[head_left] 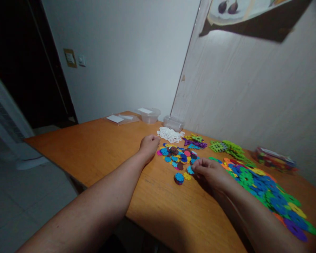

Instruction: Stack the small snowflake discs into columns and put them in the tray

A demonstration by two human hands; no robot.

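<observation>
My left hand (149,144) rests on the wooden table (107,151) with its fingers curled under, at the left edge of a loose pile of colourful plastic snowflake discs (177,156). My right hand (210,171) lies at the pile's right side, fingers pinched on a blue disc (190,170). A small stack of discs with a blue top (178,178) stands just in front of the pile, beside a yellow disc (186,176).
A white assembled disc piece (170,135), purple and green clusters (195,141), a green assembled strip (230,148) and a long spread of blue, green and yellow discs (268,191) lie along the wall. Clear plastic containers (149,115) and lids sit at the far end. A coloured stack (275,160) lies far right.
</observation>
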